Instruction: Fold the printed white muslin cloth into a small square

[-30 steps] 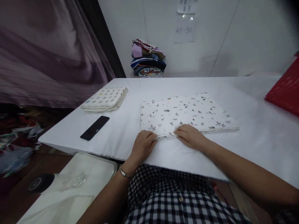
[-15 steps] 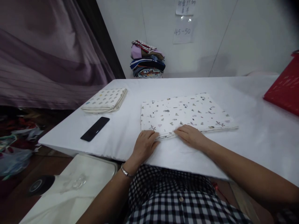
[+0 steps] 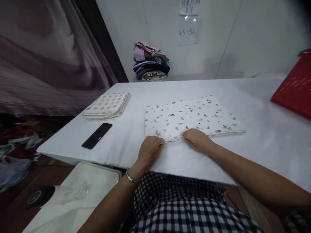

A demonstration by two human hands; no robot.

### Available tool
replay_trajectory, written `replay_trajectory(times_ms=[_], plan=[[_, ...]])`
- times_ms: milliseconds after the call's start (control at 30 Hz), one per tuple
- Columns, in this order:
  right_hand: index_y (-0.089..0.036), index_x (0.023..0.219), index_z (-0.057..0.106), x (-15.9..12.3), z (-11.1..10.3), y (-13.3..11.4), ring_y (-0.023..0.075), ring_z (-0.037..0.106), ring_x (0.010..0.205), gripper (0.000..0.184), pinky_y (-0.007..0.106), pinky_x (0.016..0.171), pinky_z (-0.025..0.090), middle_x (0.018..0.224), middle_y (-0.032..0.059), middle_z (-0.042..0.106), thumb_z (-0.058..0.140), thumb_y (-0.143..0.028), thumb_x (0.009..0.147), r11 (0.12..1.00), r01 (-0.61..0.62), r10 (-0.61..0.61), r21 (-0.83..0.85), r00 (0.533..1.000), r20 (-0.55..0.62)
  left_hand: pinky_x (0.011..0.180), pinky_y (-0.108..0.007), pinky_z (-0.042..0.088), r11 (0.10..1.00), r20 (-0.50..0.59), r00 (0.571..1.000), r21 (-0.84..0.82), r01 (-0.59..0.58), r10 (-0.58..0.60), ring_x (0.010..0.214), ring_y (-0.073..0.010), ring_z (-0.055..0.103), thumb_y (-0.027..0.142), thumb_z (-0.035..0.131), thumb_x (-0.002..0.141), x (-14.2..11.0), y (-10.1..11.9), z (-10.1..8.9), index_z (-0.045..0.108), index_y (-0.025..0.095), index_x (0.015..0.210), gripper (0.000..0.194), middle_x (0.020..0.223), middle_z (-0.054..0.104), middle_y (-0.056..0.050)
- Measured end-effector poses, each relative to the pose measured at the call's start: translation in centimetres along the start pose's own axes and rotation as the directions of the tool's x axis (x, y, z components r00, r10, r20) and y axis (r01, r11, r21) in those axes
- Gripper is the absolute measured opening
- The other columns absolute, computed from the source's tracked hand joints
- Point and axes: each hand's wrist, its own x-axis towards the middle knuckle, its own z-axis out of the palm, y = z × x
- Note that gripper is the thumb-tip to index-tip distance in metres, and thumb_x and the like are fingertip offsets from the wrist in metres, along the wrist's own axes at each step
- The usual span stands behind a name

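Observation:
A folded white cloth with small printed figures point(image 3: 189, 116) lies flat on the white table point(image 3: 255, 142) in front of me. My left hand point(image 3: 148, 152) rests at its near left corner, fingers curled over the folded edge. My right hand point(image 3: 199, 139) lies on the same near edge a little to the right, fingers pressed down on the cloth. Both hands grip the cloth's near edge.
A second folded printed cloth point(image 3: 107, 105) sits at the table's left, with a black phone point(image 3: 97, 135) just in front of it. A red box point(image 3: 295, 89) stands at the right edge. A stack of folded clothes point(image 3: 150, 61) is against the back wall.
Neither hand has moved along the cloth's near edge. The view has shifted slightly to the right.

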Motion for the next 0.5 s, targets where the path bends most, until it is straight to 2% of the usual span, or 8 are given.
replay_trajectory(times_ms=[133, 267, 500], plan=[[-0.017, 0.085, 0.054, 0.1, -0.1, -0.1, 0.0204, 0.056, 0.090, 0.020, 0.035, 0.076, 0.046, 0.096, 0.0096, 0.064, 0.035, -0.015, 0.092, 1.000, 0.007, -0.007, -0.003, 0.999, -0.053, 0.091, -0.039, 0.042, 0.994, -0.083, 0.991, 0.001, -0.107, 0.107, 0.108, -0.0224, 0.050, 0.015, 0.047, 0.087, 0.6, 1.0, -0.2, 0.060, 0.018, 0.089, 0.013, 0.112, 0.059, -0.008], [-0.019, 0.084, 0.054, 0.1, -0.2, -0.2, 0.0201, 0.057, 0.089, 0.021, 0.035, 0.075, 0.046, 0.096, 0.0087, 0.064, 0.035, -0.014, 0.090, 1.000, -0.002, 0.002, 0.003, 0.998, -0.056, 0.104, -0.046, 0.031, 0.974, -0.025, 0.974, 0.033, -0.223, 0.224, 0.128, -0.0230, 0.036, 0.015, 0.044, 0.089, 1.7, 2.2, 0.3, 0.062, 0.019, 0.083, 0.020, 0.131, 0.051, -0.005], [-0.018, 0.081, 0.055, 0.1, 0.0, 0.0, 0.0186, 0.056, 0.090, 0.020, 0.032, 0.075, 0.046, 0.094, 0.0075, 0.064, 0.038, -0.014, 0.090, 1.000, 0.000, 0.000, -0.014, 0.999, -0.052, 0.105, -0.047, 0.030, 0.977, 0.031, 0.977, 0.030, -0.213, 0.212, 0.131, -0.0243, 0.033, 0.014, 0.042, 0.090, 3.3, 2.9, 1.6, 0.062, 0.016, 0.080, 0.023, 0.131, 0.051, -0.008]])
